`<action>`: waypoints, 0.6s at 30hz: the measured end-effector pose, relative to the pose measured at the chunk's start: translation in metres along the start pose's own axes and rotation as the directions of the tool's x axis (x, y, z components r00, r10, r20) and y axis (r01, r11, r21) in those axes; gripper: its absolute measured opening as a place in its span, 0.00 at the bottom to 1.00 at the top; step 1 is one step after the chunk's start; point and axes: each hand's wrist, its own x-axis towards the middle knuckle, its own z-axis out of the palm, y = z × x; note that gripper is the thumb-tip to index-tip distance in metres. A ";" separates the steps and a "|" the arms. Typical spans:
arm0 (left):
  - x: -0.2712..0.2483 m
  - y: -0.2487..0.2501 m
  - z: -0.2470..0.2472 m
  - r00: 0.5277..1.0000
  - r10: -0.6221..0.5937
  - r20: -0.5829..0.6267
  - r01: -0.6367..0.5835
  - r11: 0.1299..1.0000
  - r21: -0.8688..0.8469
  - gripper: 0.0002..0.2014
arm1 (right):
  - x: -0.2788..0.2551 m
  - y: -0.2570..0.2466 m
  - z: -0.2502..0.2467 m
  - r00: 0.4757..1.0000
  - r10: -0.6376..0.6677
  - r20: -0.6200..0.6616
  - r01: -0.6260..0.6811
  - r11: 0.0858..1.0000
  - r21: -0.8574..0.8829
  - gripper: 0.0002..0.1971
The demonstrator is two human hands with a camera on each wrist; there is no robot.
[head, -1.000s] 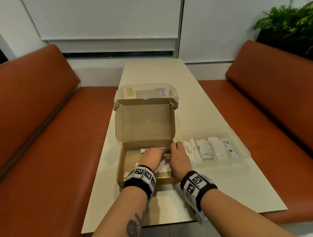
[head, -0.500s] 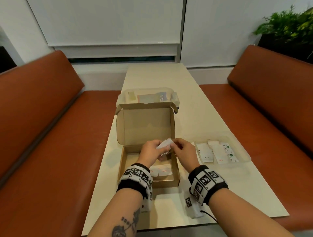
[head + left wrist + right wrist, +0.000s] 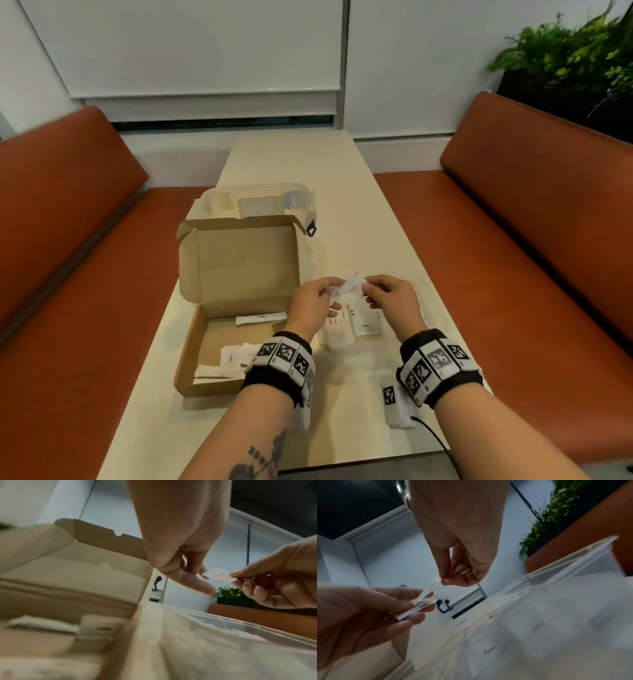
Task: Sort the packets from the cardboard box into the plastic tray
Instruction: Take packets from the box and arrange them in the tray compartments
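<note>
Both hands have lifted out of the cardboard box (image 3: 236, 305) to hover over the plastic tray (image 3: 346, 337), left hand (image 3: 310, 305) gripping several packets (image 3: 337, 291), likely for sorting. From the left wrist, the right hand (image 3: 274, 582) pinches one packet (image 3: 218, 575). From the right wrist, the left hand's stack is fanned, probably so one peels off.

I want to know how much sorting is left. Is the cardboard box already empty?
Not empty. The open cardboard box still has several white packets on its floor, one long packet near its back wall.
</note>
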 end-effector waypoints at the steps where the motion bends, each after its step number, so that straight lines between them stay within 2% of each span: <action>1: 0.001 0.003 0.008 1.000 -0.015 0.011 0.015 1.000 -0.001 0.17 | 0.002 0.000 -0.008 1.000 -0.001 0.016 0.002 1.000 -0.021 0.06; 5: 0.001 0.007 0.040 0.998 -0.041 0.042 0.041 0.999 0.011 0.11 | 0.010 0.000 -0.037 0.993 -0.030 0.118 0.046 0.991 -0.129 0.09; 7: 0.001 0.008 0.054 0.999 -0.040 0.012 0.040 0.999 0.006 0.10 | 0.014 0.001 -0.048 0.989 -0.038 0.140 0.059 0.987 -0.152 0.08; 9: 0.002 0.011 0.065 0.998 -0.049 -0.045 0.045 0.996 -0.080 0.04 | 0.018 0.004 -0.055 0.991 -0.021 0.132 0.036 0.993 -0.112 0.06; 11: 0.002 0.012 0.072 0.991 -0.076 -0.106 0.057 0.984 -0.171 0.04 | 0.019 0.007 -0.059 0.989 0.028 0.146 -0.020 0.998 -0.056 0.05; 13: 0.001 0.012 0.079 0.988 -0.100 -0.118 0.073 0.975 -0.211 0.05 | 0.020 0.011 -0.060 0.980 0.064 0.191 -0.057 0.998 -0.039 0.06; 16: -0.001 0.012 0.087 0.985 -0.115 -0.125 0.091 0.979 -0.181 0.06 | 0.021 0.018 -0.063 0.974 0.053 0.221 -0.043 0.998 -0.051 0.04; 18: -0.004 0.010 0.088 0.974 -0.136 -0.180 0.105 0.979 -0.174 0.06 | 0.025 0.021 -0.066 0.970 0.051 0.238 -0.026 0.994 -0.111 0.01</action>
